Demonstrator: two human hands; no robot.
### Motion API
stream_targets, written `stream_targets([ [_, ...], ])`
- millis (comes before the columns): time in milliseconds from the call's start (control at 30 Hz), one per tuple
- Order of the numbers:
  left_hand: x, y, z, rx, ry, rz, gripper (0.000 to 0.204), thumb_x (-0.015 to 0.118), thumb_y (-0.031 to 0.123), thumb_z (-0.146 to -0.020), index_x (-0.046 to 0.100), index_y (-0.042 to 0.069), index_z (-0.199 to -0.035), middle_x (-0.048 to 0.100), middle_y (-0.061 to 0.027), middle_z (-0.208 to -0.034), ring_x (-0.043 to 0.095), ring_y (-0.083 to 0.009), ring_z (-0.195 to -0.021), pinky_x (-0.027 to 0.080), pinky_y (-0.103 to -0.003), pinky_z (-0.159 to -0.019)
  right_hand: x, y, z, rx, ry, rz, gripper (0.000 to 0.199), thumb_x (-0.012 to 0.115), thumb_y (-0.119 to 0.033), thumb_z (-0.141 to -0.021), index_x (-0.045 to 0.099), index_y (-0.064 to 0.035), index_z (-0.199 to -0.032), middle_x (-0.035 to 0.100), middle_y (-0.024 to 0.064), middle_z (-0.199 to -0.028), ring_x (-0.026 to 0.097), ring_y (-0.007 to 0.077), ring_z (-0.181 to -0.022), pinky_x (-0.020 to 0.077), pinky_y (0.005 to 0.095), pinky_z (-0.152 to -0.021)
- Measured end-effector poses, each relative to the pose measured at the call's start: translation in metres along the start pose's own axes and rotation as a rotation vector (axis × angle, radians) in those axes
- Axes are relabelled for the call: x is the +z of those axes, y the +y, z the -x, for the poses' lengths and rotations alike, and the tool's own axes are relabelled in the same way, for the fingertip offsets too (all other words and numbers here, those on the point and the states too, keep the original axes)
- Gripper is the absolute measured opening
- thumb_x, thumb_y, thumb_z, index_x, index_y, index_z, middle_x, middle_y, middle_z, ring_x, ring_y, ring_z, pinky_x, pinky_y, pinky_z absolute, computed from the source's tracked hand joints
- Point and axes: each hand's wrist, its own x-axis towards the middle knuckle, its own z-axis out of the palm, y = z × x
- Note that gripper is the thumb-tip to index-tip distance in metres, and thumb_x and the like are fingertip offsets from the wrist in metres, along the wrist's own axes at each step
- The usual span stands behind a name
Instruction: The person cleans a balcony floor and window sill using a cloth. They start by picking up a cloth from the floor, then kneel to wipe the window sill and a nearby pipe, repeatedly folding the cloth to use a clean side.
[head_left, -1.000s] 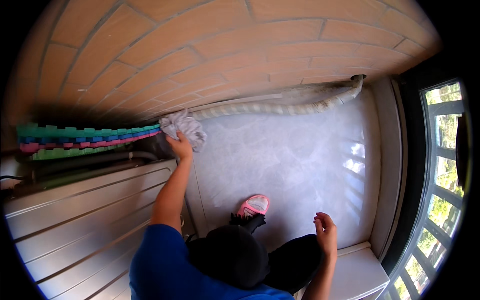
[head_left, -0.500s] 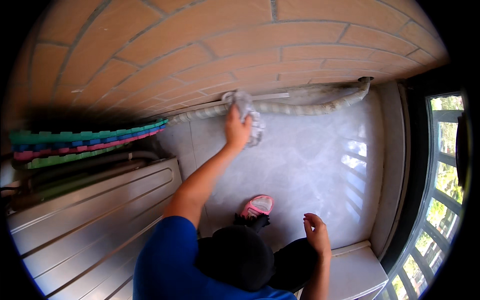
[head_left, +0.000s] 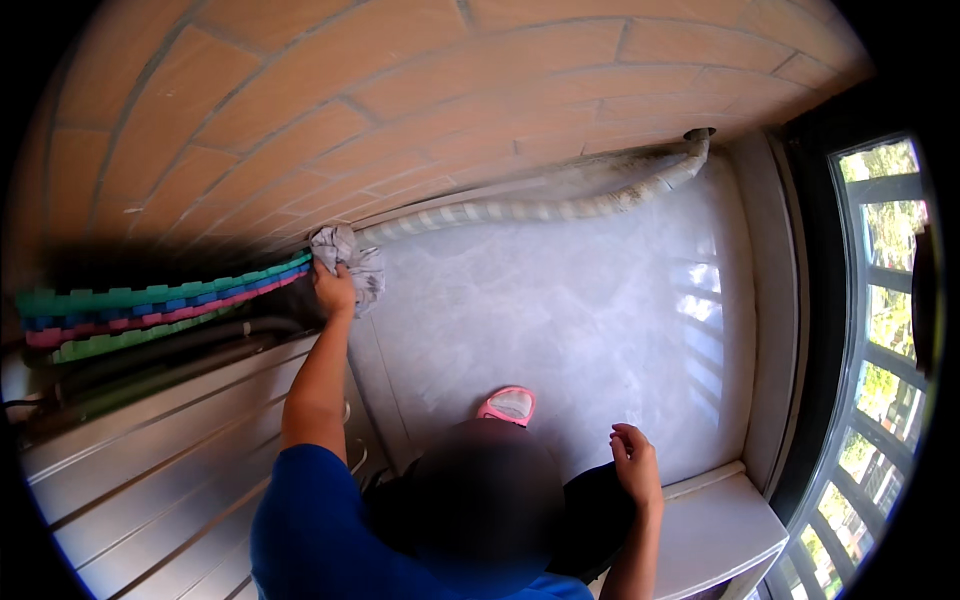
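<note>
My left hand [head_left: 334, 289] is closed round a crumpled pale grey cloth [head_left: 362, 268]. It reaches the far left corner of the floor, where the left end of a tape-wrapped pipe [head_left: 520, 211] runs along the foot of the wall. Beside the cloth are the ends of stacked foam mats [head_left: 170, 302] in green, blue and pink. My right hand [head_left: 636, 463] hovers by my right knee, its fingers loosely bent and apart, with nothing in it. A pink shoe [head_left: 510, 404] shows on the floor below me.
An orange brick wall [head_left: 420, 90] rises at the far side above the grey floor [head_left: 540, 300]. Left stands a ribbed metal panel [head_left: 170, 440] with dark hoses behind it. At right are a barred window [head_left: 885, 300] and a low white ledge [head_left: 715, 530].
My left hand has swept the cloth leftward along the pipe to the mats' end. My right hand stays about where it was. The view has shifted slightly.
</note>
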Motion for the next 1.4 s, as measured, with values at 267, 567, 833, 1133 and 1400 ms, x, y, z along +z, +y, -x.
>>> stream_targets([
  [267, 0.026, 0.119, 0.080, 0.379, -0.045, 0.336, 0.058, 0.060, 0.016, -0.077, 0.038, -0.005, -0.126, 0.051, -0.0278, -0.114, 0.051, -0.0397, -0.104, 0.041, -0.040, -0.089, -0.001, 0.008, 0.001, -0.063, -0.017, 0.046, 0.020, 0.055, -0.004, -0.081, 0.059, 0.0008, -0.100, 0.063, 0.0160, -0.092, 0.062, 0.0256, -0.080, 0.0493, 0.0321, -0.074],
  [567, 0.035, 0.263, 0.153, 0.687, -0.449, 0.281, 0.063, 0.063, 0.021, -0.074, 0.035, 0.004, -0.128, 0.052, -0.0254, -0.102, 0.057, -0.0407, -0.086, 0.048, -0.045, -0.072, -0.006, 0.012, 0.002, -0.032, -0.015, -0.041, 0.021, 0.055, -0.006, -0.082, 0.059, -0.0002, -0.102, 0.062, 0.0151, -0.092, 0.062, 0.0252, -0.082, 0.0491, 0.0317, -0.074],
  [833, 0.033, 0.343, 0.201, 0.620, -0.679, 0.440, 0.062, 0.059, 0.023, -0.078, 0.032, 0.000, -0.129, 0.055, -0.0304, -0.095, 0.057, -0.0435, -0.084, 0.047, -0.048, -0.074, -0.001, -0.015, -0.011, -0.090, 0.000, -0.058, 0.019, 0.052, -0.002, -0.085, 0.058, 0.0025, -0.102, 0.062, 0.0133, -0.089, 0.061, 0.0183, -0.083, 0.0480, 0.0286, -0.075],
  [1133, -0.001, 0.303, 0.271, 0.468, -1.157, 1.093, 0.053, 0.058, 0.027, -0.083, 0.040, -0.001, -0.124, 0.057, -0.0183, -0.111, 0.056, -0.0262, -0.102, 0.042, -0.033, -0.086, -0.052, -0.083, -0.056, -0.430, 0.637, -0.068, 0.022, 0.050, 0.005, -0.082, 0.055, 0.0017, -0.104, 0.058, 0.0097, -0.101, 0.056, 0.0174, -0.094, 0.0476, 0.0291, -0.079],
  [1400, -0.011, 0.232, 0.262, -0.494, -1.668, 1.003, 0.042, 0.055, 0.030, -0.088, 0.045, 0.006, -0.120, 0.055, -0.0059, -0.111, 0.053, -0.0172, -0.102, 0.044, -0.035, -0.086, -0.022, -0.066, -0.067, -0.371, 0.409, 0.017, 0.024, 0.063, -0.007, -0.074, 0.059, 0.0000, -0.096, 0.058, 0.0162, -0.096, 0.058, 0.0316, -0.086, 0.0489, 0.0343, -0.074],
])
